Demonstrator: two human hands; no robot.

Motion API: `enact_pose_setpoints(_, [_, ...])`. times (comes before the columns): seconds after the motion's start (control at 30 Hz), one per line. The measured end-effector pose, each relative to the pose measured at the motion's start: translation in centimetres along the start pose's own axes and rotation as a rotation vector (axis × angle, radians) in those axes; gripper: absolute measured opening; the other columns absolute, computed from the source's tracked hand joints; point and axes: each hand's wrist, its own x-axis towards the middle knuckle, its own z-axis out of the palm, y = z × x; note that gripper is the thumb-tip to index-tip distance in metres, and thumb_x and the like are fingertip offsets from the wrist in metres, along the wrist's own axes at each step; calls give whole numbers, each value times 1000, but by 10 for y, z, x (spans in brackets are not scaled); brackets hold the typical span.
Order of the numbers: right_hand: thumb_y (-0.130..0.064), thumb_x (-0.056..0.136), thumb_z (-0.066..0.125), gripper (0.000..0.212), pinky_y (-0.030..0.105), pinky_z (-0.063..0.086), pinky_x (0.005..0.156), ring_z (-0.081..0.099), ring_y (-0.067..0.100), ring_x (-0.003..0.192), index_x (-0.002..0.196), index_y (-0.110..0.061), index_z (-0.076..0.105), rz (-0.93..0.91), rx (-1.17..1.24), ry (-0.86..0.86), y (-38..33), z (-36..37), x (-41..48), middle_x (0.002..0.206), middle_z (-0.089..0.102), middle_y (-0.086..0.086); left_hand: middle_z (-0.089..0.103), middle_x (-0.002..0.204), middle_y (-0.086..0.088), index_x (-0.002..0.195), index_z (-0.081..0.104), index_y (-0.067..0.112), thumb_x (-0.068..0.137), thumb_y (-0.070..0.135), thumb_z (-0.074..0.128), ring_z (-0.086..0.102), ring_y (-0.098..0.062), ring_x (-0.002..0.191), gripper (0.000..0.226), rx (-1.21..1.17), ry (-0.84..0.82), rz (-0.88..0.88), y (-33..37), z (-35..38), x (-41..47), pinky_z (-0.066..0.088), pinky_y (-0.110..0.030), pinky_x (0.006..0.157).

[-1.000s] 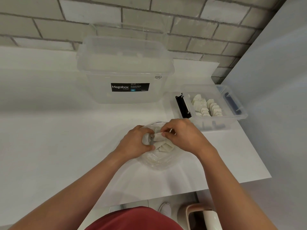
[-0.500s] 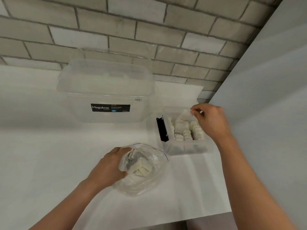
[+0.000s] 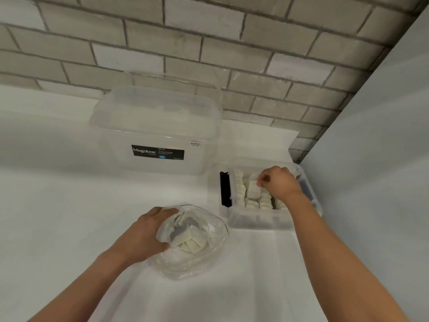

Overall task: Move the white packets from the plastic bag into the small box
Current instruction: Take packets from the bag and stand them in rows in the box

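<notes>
A clear plastic bag [image 3: 197,259] lies on the white table, holding several white packets [image 3: 190,244]. My left hand [image 3: 145,235] grips the bag's left rim, keeping its mouth wide. The small clear box [image 3: 260,220] stands to the right, with rows of white packets standing inside it. My right hand [image 3: 279,182] is over the box and pinches one white packet [image 3: 253,190] by its top corner, its lower end down among the rows.
A large lidded clear Megabox bin [image 3: 157,133] stands behind the bag against the brick wall. A black clip [image 3: 224,189] sits on the small box's left end. A plain grey wall runs close along the right of the box.
My right hand carried one packet from the bag to the small box and has lowered it in among the rows. My left hand stayed on the bag's rim. The camera tilted up.
</notes>
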Motion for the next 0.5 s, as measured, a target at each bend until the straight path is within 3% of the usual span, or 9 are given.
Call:
enact_pose_setpoints(0.13, [-39, 85, 74, 8, 41, 59, 80, 66, 26, 89, 82, -36, 67, -1, -27, 20, 2, 5, 4, 100, 70, 4, 43, 136, 22, 145, 37, 46, 70, 27, 78, 52, -1, 112, 87, 14, -5, 4, 1, 0, 0, 39, -9, 77])
enact_pose_setpoints(0.3, [-41, 84, 77, 14, 39, 59, 81, 68, 20, 92, 93, -30, 76, -5, 107, 123, 1, -9, -14, 95, 75, -4, 42, 135, 22, 145, 37, 46, 71, 28, 78, 52, -3, 114, 87, 26, -15, 8, 1, -1, -1, 39, -10, 80])
enact_pose_setpoints(0.4, [-39, 84, 78, 16, 30, 56, 81, 67, 9, 80, 94, -26, 78, -32, 269, 277, -10, -25, -44, 90, 75, -10, 43, 134, 22, 140, 42, 47, 71, 27, 78, 53, -4, 113, 80, -1, -17, 16, -1, -1, -2, 42, -13, 85])
enact_pose_setpoints(0.5, [-33, 85, 80, 10, 18, 49, 71, 63, 0, 70, 91, -26, 78, -75, 492, 370, -43, -34, -92, 87, 73, -18, 44, 129, 22, 125, 50, 47, 71, 27, 78, 55, -6, 107, 64, -10, -18, 32, -2, -2, -5, 45, -17, 82])
